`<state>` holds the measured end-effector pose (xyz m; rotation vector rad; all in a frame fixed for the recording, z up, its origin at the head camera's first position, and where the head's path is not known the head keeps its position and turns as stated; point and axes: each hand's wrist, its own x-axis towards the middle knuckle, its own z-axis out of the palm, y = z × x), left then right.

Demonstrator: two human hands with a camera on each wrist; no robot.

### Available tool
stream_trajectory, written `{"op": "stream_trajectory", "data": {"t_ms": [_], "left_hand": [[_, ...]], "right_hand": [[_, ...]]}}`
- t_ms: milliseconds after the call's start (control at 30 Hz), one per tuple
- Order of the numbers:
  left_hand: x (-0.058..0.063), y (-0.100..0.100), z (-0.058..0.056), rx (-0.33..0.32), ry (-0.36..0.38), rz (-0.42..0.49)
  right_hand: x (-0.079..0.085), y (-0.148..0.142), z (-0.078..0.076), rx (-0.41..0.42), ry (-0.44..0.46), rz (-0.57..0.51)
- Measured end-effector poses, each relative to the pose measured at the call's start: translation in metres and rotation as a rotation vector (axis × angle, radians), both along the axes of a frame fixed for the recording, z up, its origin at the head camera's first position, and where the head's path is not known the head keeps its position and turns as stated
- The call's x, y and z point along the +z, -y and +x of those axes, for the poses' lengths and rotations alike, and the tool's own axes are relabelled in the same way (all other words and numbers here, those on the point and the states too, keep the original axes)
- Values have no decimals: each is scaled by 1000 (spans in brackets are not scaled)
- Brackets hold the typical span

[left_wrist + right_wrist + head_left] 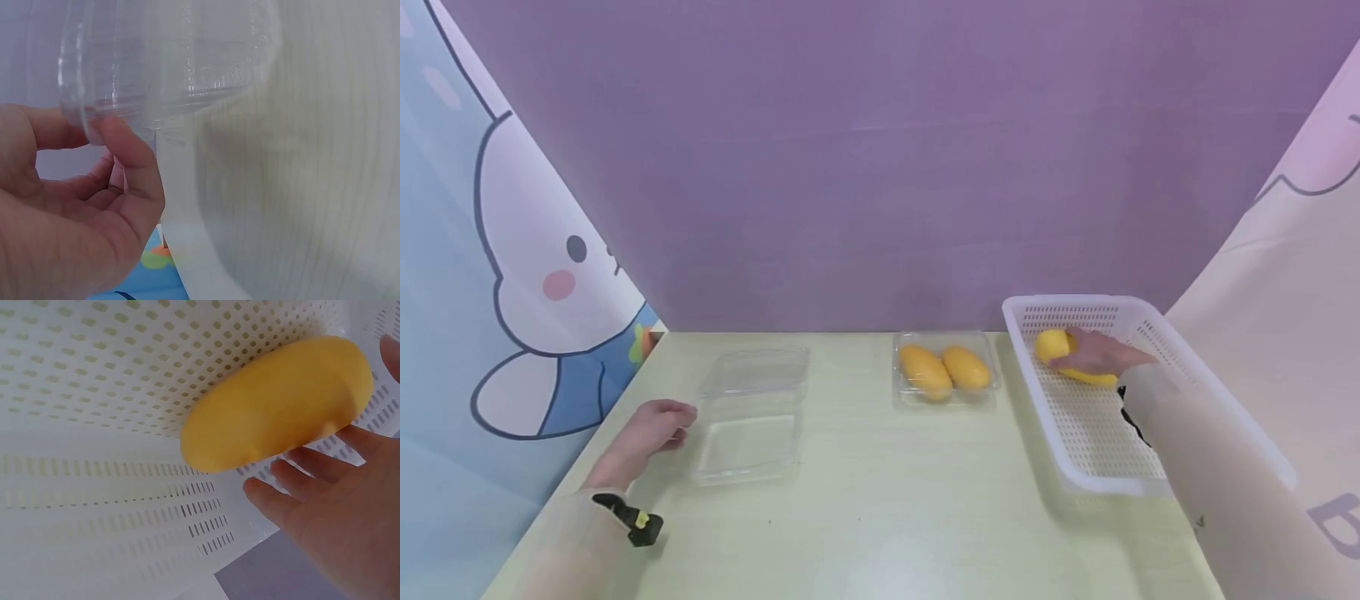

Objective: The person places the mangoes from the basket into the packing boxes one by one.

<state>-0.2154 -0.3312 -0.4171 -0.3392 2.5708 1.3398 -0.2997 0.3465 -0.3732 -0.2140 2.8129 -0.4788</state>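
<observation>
My left hand (651,425) is at the left side of a clear plastic clamshell box (747,450), which lies with its lid spread open on the table. In the left wrist view, the thumb and index finger pinch the box's rim (81,81). My right hand (1097,353) reaches into a white perforated basket (1060,454) and partly covers a yellow mango (275,403) there. The right wrist view has its fingers (312,475) extended along the mango's side, fingertips right at its skin, with the thumb apart at the frame's edge.
A second clear box (943,400) with two mangoes (966,367) in it stands at the back middle of the pale table (865,500). Behind the table rises a purple backdrop (880,167). A cartoon-printed cloth (550,367) hangs on the left.
</observation>
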Motion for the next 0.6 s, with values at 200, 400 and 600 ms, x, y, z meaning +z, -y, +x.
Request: {"op": "stream_trajectory", "data": {"t_ms": [200, 400, 600], "left_hand": [[0, -7, 1, -5, -11, 8], [-2, -19, -1, 1, -14, -15], [-1, -29, -3, -10, -23, 3]], "right_hand": [[-4, 2, 0, -6, 35, -29], [-11, 0, -3, -20, 89, -44], [-15, -5, -5, -63, 144, -52]]}}
